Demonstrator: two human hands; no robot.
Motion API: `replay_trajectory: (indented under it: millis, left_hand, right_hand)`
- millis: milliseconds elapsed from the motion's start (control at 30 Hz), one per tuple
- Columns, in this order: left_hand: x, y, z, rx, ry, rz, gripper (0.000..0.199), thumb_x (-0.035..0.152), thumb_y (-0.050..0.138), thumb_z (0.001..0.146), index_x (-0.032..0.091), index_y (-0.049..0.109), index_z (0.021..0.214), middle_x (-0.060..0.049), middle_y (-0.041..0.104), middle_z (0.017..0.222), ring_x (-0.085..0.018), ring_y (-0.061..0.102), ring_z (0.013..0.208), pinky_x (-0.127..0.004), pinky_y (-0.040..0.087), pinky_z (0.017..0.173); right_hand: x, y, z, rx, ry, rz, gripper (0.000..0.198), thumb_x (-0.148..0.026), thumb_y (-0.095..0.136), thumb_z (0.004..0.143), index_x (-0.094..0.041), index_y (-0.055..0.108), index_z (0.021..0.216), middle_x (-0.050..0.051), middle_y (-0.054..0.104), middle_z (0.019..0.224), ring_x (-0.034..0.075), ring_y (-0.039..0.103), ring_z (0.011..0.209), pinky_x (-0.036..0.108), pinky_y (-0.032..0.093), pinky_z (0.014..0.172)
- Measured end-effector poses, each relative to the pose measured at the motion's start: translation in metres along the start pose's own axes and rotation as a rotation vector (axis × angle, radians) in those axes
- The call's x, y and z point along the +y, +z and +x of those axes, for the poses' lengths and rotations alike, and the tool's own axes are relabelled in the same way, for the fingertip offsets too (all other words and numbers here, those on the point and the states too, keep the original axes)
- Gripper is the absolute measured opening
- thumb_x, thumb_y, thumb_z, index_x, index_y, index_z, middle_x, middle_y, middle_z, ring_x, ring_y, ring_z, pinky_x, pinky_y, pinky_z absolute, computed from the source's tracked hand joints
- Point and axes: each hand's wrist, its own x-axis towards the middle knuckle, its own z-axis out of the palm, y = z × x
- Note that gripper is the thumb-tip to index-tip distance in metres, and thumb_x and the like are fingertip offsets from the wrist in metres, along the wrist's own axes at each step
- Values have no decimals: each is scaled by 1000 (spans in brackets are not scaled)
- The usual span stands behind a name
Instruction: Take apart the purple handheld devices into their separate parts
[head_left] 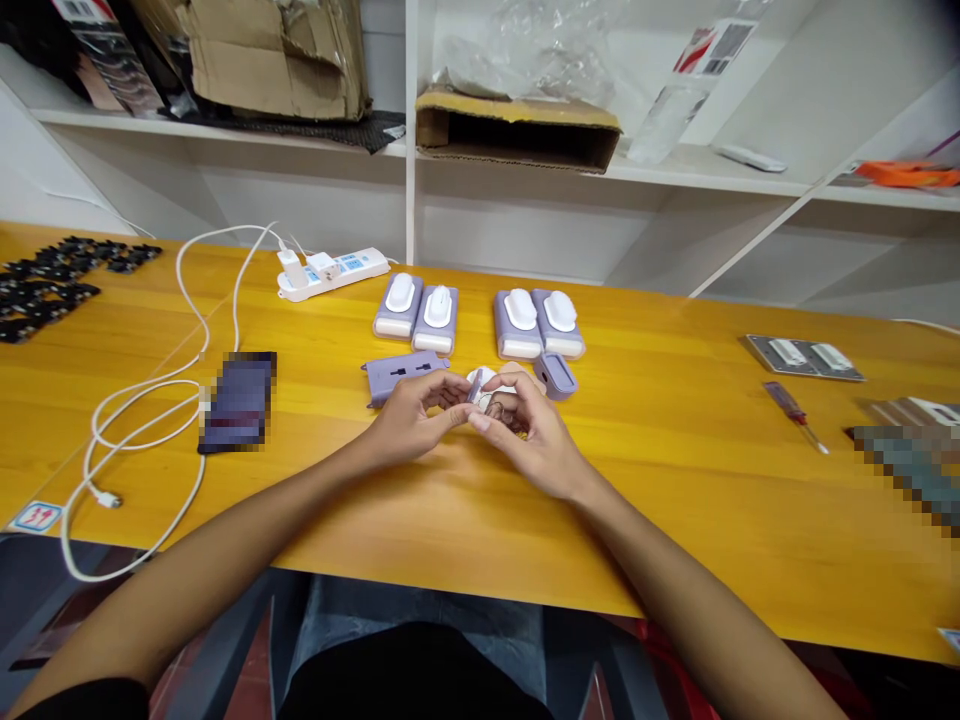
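Fingers (436, 384) L+R, sm pc (475, 386) btwn.

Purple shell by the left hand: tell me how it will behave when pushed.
The purple shell will likely slide rather than roll, looking flat and angular. Its smooth, plastic-looking face suggests stiffness. The small tabs at its left end might catch on things.
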Motion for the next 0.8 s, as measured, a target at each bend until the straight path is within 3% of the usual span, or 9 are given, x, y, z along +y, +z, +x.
replay_trajectory:
  millis: [133,233,300,433,533,667,800]
  left_hand:
    - [5,1,1,0,-204,-133,49,58,90,90,14,79,107,-10,84,99,-17,77,83,-29,62,79]
    - [9,-2,2,-27,-267,-171,51,62,90,90,13,82,103,-7,82,89,-14,73,74,-27,60,74]
    - [10,-5,3,-66,-285,-196,52,63,89,90,13,83,101,-5,80,82,-12,70,69,-26,57,71]
    - [5,-12,6,-131,-334,-217,54,64,92,87,13,84,102,-5,79,79,-13,70,67,-28,58,72]
    - [0,-16,7,-159,-326,-232,63,61,97,82,13,84,119,-5,79,81,-14,71,68,-30,59,76]
    - [0,-19,7,-231,-308,-247,77,45,101,81,17,75,148,-3,81,86,-16,75,75,-33,62,84]
    - [3,-23,6,-279,-298,-242,76,34,101,81,20,73,151,-8,85,100,-19,81,89,-35,64,91]
  right_hand:
    - [15,-2,0,58,-365,-437,47,-42,85,100,-24,59,136,-1,65,87,18,60,72,32,51,68]
    - [20,-4,3,114,-590,-565,42,-31,82,104,-23,61,139,9,75,103,24,70,84,38,57,77]
    - [19,-4,5,136,-655,-576,41,-27,80,104,-23,62,140,12,77,110,26,73,90,40,59,79]
    - [15,-4,7,160,-680,-547,33,-24,78,104,-24,67,135,14,77,112,29,74,99,42,60,84]
    - [13,-5,6,119,-647,-510,28,-23,78,105,-23,69,131,11,78,109,23,70,84,37,57,74]
    - [13,-6,3,45,-565,-456,22,-26,75,107,-22,70,128,10,79,109,18,64,73,33,51,64]
    - [11,-8,1,-6,-392,-381,19,-36,74,107,-24,74,121,11,80,109,17,60,67,33,49,61]
